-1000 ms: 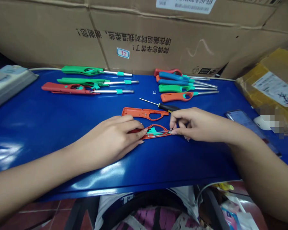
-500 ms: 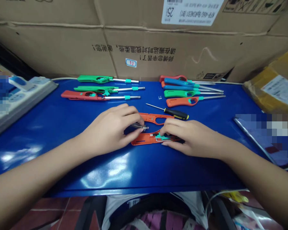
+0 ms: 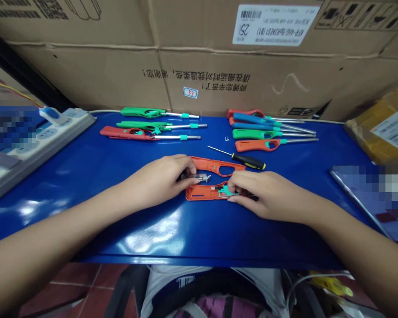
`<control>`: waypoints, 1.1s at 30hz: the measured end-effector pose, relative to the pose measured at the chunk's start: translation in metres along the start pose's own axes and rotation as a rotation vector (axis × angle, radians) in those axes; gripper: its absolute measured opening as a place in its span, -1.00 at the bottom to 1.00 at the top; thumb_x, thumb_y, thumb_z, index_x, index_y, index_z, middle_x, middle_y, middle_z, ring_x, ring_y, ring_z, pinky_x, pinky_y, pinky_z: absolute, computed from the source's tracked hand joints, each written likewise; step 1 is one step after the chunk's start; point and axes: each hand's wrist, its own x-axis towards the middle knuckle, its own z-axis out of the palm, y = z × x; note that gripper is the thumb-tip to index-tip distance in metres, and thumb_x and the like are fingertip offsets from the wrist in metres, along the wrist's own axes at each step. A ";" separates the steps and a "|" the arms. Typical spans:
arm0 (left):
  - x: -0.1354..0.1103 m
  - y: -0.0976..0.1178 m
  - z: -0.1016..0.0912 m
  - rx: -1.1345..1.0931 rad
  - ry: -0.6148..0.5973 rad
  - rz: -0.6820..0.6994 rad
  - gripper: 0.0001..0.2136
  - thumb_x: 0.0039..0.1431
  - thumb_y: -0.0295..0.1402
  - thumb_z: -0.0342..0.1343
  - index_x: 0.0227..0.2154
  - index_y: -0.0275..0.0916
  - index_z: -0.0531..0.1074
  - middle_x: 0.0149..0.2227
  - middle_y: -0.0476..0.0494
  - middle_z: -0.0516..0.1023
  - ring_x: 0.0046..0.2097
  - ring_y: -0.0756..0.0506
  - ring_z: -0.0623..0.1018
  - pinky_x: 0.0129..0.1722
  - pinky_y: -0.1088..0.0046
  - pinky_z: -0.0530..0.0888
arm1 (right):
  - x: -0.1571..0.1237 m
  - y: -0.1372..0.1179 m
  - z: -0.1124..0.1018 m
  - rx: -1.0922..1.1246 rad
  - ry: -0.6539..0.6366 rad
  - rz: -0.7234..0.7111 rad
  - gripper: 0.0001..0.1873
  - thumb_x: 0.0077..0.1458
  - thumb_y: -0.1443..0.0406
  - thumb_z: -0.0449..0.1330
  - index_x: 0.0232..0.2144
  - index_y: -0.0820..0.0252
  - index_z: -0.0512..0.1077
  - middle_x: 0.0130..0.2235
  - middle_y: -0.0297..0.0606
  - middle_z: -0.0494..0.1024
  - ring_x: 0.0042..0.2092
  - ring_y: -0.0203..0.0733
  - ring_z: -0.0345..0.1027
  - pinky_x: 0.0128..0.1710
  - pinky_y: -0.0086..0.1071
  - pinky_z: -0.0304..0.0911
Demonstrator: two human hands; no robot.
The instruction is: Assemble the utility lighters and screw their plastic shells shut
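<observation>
An opened orange lighter shell half point(image 3: 202, 193) lies on the blue table point(image 3: 86, 176), with a teal trigger piece point(image 3: 226, 191) inside it. My right hand point(image 3: 262, 192) presses on the shell's right end, fingers closed over the trigger area. My left hand point(image 3: 159, 179) pinches a small clear and metal inner part point(image 3: 196, 177) just above the shell's left end. The other orange shell half point(image 3: 217, 164) lies behind, empty.
A black-handled screwdriver point(image 3: 243, 159) lies behind the shells. Three long lighters point(image 3: 152, 126) sit at the back left, several more point(image 3: 268, 132) at the back right. A power strip point(image 3: 36, 141) is on the left, a phone point(image 3: 368, 194) on the right, cardboard boxes point(image 3: 199, 66) behind.
My left hand lifted the small inner part out of the shell and holds it free. My right hand moved left onto the shell's trigger end. The camera tilted up.
</observation>
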 end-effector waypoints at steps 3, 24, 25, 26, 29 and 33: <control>-0.002 0.003 -0.002 -0.015 0.050 -0.020 -0.79 0.35 -0.21 0.09 -0.22 -0.27 0.46 -0.24 -0.12 0.60 -0.27 -0.09 0.57 -0.31 0.42 0.41 | 0.000 0.000 0.000 0.015 -0.007 0.012 -0.86 0.33 0.22 0.13 -0.29 0.12 0.29 -0.30 -0.36 0.46 -0.38 -0.29 0.22 -0.39 -0.39 0.05; -0.005 0.016 0.017 -0.471 -0.039 0.089 -0.84 0.38 -0.25 0.12 -0.13 -0.16 0.53 -0.26 0.06 0.64 -0.29 0.06 0.58 -0.32 0.61 0.44 | 0.002 -0.006 0.002 0.590 0.113 0.291 -0.90 0.25 0.28 0.18 -0.23 0.20 0.45 -0.61 -0.51 0.34 -0.61 -0.42 0.16 -0.59 -0.49 0.07; -0.005 0.016 0.018 -0.466 -0.029 0.095 -0.84 0.38 -0.25 0.12 -0.12 -0.16 0.53 -0.25 0.06 0.64 -0.29 0.06 0.58 -0.33 0.61 0.43 | 0.002 -0.006 0.002 0.584 0.118 0.284 -0.89 0.25 0.27 0.18 -0.24 0.20 0.46 -0.61 -0.50 0.35 -0.61 -0.42 0.17 -0.58 -0.49 0.08; -0.005 0.016 0.019 -0.463 -0.022 0.101 -0.84 0.38 -0.25 0.12 -0.12 -0.15 0.54 -0.25 0.06 0.64 -0.30 0.06 0.57 -0.33 0.61 0.43 | 0.002 -0.006 0.002 0.565 0.130 0.269 -0.88 0.25 0.27 0.19 -0.25 0.21 0.47 -0.60 -0.49 0.35 -0.60 -0.42 0.18 -0.58 -0.50 0.09; -0.004 0.016 0.023 -0.460 0.007 0.122 -0.84 0.38 -0.26 0.12 -0.11 -0.16 0.55 -0.25 0.06 0.64 -0.33 0.07 0.54 -0.35 0.61 0.41 | 0.003 -0.006 0.003 0.498 0.171 0.211 -0.86 0.25 0.26 0.20 -0.26 0.22 0.52 -0.57 -0.46 0.35 -0.56 -0.42 0.17 -0.57 -0.50 0.08; -0.004 0.015 0.028 -0.468 0.042 0.132 -0.85 0.38 -0.29 0.12 -0.12 -0.18 0.54 -0.27 0.06 0.63 -0.36 0.09 0.51 -0.38 0.63 0.38 | 0.004 -0.005 0.004 0.430 0.183 0.179 -0.85 0.25 0.29 0.19 -0.27 0.22 0.56 -0.55 -0.44 0.35 -0.55 -0.43 0.12 -0.58 -0.49 0.03</control>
